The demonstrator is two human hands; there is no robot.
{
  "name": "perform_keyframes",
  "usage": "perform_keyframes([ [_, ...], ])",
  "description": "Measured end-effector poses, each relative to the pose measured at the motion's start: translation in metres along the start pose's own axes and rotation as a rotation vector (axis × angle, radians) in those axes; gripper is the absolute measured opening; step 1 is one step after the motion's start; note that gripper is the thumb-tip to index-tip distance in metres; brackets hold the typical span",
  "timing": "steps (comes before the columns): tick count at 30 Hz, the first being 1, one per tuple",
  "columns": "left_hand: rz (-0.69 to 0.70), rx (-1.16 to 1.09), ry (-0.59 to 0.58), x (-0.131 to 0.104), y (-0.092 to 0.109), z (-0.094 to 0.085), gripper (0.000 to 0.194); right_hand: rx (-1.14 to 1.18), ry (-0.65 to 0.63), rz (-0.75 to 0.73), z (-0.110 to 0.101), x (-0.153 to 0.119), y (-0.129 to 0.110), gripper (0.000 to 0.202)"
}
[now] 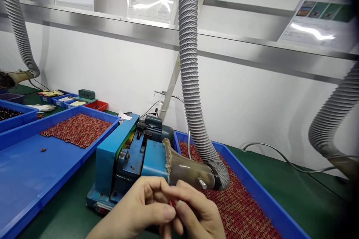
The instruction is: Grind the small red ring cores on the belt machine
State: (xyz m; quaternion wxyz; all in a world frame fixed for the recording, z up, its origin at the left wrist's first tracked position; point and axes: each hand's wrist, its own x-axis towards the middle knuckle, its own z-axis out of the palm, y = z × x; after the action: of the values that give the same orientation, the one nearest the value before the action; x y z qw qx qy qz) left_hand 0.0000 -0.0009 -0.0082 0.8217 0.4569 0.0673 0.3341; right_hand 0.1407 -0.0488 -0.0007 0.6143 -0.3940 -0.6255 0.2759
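My left hand (140, 209) and my right hand (196, 209) meet at the fingertips in front of a blue bench machine (157, 158). A small red part (171, 204) shows as a sliver between the pinched thumbs and fingers; the rest of it is covered. It looks similar in colour to the small red ring-shaped pieces in the trays. Behind my hands, a brownish clear funnel (190, 171) on the end of a grey ribbed hose (189, 56) opens against the machine's side.
A long blue tray (47, 194) at left holds red rings (80, 130) at its far end and one loose ring (43, 149). Another blue tray (260, 198) full of such rings lies at right. Small bins (97, 105) and a clock (86, 94) stand by the wall.
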Motion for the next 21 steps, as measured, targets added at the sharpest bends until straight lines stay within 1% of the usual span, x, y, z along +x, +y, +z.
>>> perform_keyframes([
  [1,-0.007,0.002,0.007,0.0,0.0,0.0,0.043,0.048,-0.001,0.006,0.003,0.0,0.001,0.022],
  [2,-0.007,0.001,0.017,0.001,0.0,0.0,0.045,0.085,0.029,0.026,0.006,0.0,0.002,0.022],
  [4,0.01,-0.004,0.044,0.002,-0.001,0.001,0.049,0.122,0.143,0.073,0.012,-0.001,0.002,0.026],
  [5,0.017,-0.005,0.05,0.002,-0.001,0.001,0.05,0.146,0.178,0.108,0.014,-0.002,0.002,0.027],
  [7,0.023,0.004,0.06,0.003,-0.001,0.002,0.049,0.289,0.187,0.207,0.018,-0.003,0.002,0.025],
  [9,0.021,0.02,0.056,0.003,0.0,0.002,0.046,0.481,0.159,0.308,0.02,-0.004,0.001,0.024],
  [11,0.015,0.044,0.061,0.002,0.001,0.001,0.042,0.574,0.159,0.335,0.021,-0.004,0.001,0.023],
  [14,0.021,0.113,0.11,-0.001,0.004,0.001,0.038,0.505,0.221,0.259,0.021,-0.003,0.0,0.02],
  [16,0.041,0.174,0.182,-0.002,0.005,0.001,0.036,0.35,0.284,0.137,0.023,-0.004,0.0,0.016],
  [18,0.082,0.254,0.251,-0.002,0.006,0.002,0.031,0.166,0.378,-0.008,0.025,-0.005,0.0,0.012],
  [19,0.108,0.305,0.278,-0.002,0.006,0.004,0.027,0.103,0.431,-0.053,0.027,-0.005,0.001,0.012],
  [21,0.168,0.419,0.313,-0.002,0.008,0.007,0.02,0.133,0.508,-0.055,0.03,-0.006,0.002,0.016],
])
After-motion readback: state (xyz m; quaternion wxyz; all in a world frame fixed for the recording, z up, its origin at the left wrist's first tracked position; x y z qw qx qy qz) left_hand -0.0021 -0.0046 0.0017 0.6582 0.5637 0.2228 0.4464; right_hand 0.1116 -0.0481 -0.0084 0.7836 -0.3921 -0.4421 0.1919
